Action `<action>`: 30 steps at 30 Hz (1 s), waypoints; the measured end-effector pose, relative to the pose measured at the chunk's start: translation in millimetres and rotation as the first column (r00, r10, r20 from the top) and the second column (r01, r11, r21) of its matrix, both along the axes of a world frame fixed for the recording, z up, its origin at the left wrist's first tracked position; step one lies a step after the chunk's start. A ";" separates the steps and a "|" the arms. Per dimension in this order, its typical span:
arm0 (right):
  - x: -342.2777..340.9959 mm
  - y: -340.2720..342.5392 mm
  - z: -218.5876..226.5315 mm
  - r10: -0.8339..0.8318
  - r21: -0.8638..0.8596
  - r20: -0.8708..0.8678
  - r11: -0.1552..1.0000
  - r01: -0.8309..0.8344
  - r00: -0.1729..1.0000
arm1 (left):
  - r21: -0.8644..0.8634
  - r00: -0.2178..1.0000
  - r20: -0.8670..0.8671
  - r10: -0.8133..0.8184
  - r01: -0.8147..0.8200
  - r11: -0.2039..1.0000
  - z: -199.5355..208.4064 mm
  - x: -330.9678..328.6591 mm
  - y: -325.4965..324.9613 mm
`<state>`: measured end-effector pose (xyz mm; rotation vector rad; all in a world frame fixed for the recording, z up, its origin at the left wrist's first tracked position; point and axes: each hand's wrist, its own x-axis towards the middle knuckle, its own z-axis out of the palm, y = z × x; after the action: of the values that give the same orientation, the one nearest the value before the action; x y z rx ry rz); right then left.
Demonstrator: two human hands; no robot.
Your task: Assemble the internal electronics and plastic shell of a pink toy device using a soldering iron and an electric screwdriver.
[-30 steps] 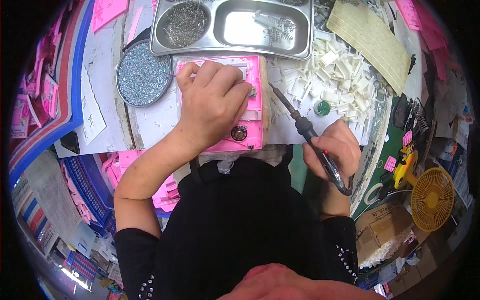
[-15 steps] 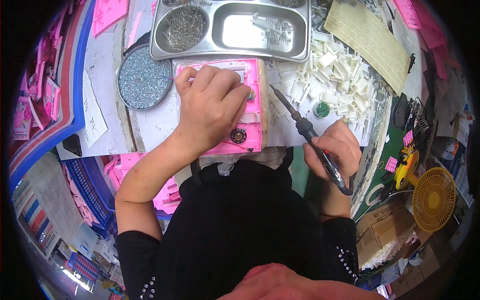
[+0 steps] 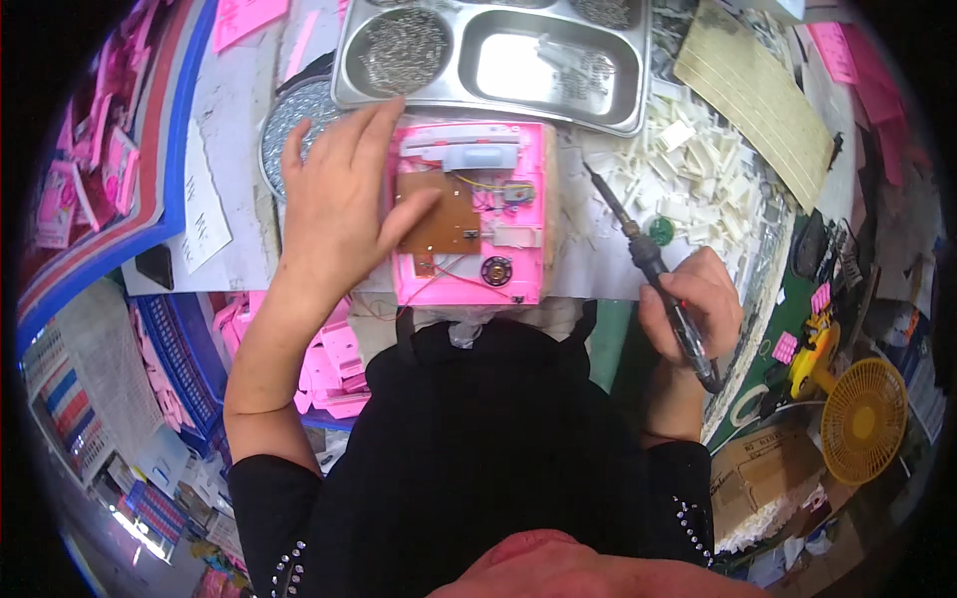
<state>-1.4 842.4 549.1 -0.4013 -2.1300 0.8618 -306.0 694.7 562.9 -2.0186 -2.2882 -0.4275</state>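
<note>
My left hand (image 3: pixel 344 189) is open, its fingers spread along the left edge of a pink plastic housing (image 3: pixel 444 291). Its thumb lies over a brown circuit board (image 3: pixel 439 227) inside the housing. Thin red and yellow wires run from the board to a small round black speaker (image 3: pixel 496 270) and other small parts. A pale rounded piece (image 3: pixel 480 156) sits near the housing's far side. Off to the right, my right hand (image 3: pixel 703 304) grips a black soldering iron (image 3: pixel 653 264), its tip pointing up and left, apart from the housing.
A steel compartment tray (image 3: pixel 488 112) with springs stands behind the housing. A round dish of small metal pieces (image 3: pixel 289 125) is partly behind my left hand. White plastic parts (image 3: pixel 688 149) are heaped right, with a small green pot (image 3: pixel 660 230) beside them. A yellow fan (image 3: pixel 862 419) stands far right.
My left hand has opened and shifted left, uncovering the housing's inside. The soldering iron stays in my right hand. The whole view has shifted slightly, moving the scene rightward.
</note>
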 end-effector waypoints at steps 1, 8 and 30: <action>-2.5 0.8 -2.6 0.000 -0.007 -0.017 1.000 0.000 1.000 | -0.110 0.999 -0.037 0.030 -0.034 0.993 0.9 -4.0 -7.2; -25.9 1.3 -6.8 0.052 -0.181 -0.188 0.980 -0.087 0.981 | 0.022 0.994 0.111 -0.022 0.019 1.000 8.1 -5.6 -20.6; -152.5 -23.0 1.1 0.146 -0.365 -0.037 0.919 -0.150 0.989 | 0.087 0.262 0.965 -0.022 -0.242 0.966 -30.5 24.6 -1.3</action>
<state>-153.9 819.3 550.2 -0.4265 -2.0080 1.3565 -281.4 693.4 532.4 -1.5394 -2.5887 -2.3843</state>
